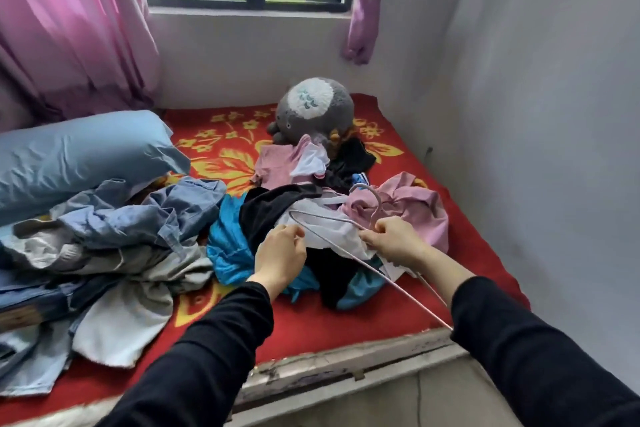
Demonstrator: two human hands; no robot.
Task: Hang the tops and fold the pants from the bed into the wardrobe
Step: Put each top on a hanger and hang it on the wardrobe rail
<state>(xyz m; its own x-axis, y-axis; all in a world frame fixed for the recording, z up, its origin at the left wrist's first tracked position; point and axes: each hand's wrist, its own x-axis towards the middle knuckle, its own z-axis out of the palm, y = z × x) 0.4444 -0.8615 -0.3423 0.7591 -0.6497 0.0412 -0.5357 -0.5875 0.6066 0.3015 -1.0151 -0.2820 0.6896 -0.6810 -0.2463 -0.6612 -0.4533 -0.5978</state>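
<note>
Far left: blue pillow (76, 156) lies against the curtain side of the bed (311, 329), clear of the work area. Just in front of it, a heap of denim (138, 218) and pale grey cloth spills toward the bed's near edge. Likely the pants, not yet folded.

Centre: a second pile, teal cloth (227, 246) under a black garment (273, 208), with a white top (329, 234) lying uppermost. Probably the next item to hang, since both hands meet over it.

Left hand (280, 253): fingers curled in, tips pinched at the near end of the hanger (346, 246) where it meets the white top. Whether it grips wire, cloth or both, I cannot tell. Judged purpose: steady the fabric so the hanger arm can be fed into it.

Right hand (394, 239): fingers closed around the hanger at the base of its hook, with the hook standing up above the knuckles. The long wire runs back toward the right sleeve. A grip near the hook gives control of the hanger's angle.

Right: pink top (419, 208) crumpled just beyond the right hand, more pink and white garments behind it, and a grey plush (315, 111) at the back by the wall.

Wardrobe not in view. Nothing hung yet as far as visible; task judged early.
</note>
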